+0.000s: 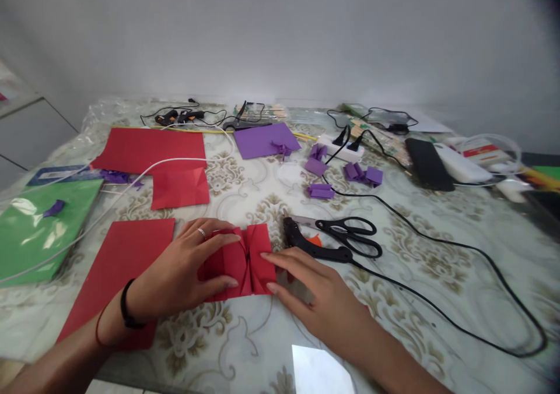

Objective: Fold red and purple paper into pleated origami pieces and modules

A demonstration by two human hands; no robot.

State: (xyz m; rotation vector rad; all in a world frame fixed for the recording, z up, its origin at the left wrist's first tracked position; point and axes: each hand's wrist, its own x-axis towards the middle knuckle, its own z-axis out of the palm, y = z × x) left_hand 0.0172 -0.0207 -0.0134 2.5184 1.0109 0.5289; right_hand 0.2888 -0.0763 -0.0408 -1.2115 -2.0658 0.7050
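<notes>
A folded red paper piece (245, 260) lies on the patterned tablecloth (245, 347) near the front. My left hand (184, 271), with a ring and dark wristbands, lies flat over its left half, fingers stretched out and pressing down. My right hand (315, 295) lies flat at its right edge, with fingertips touching the paper. A larger red sheet (118, 266) lies under my left wrist.
A black glue gun (306, 245) and black-handled scissors (350, 234) lie just right of the paper, and a black cord (437, 312) loops across the right side. Red sheets (153, 149), a purple sheet (265, 139), several folded purple pieces (363, 174), green paper (39, 225), a power strip (339, 148) and a phone (426, 164) lie farther back.
</notes>
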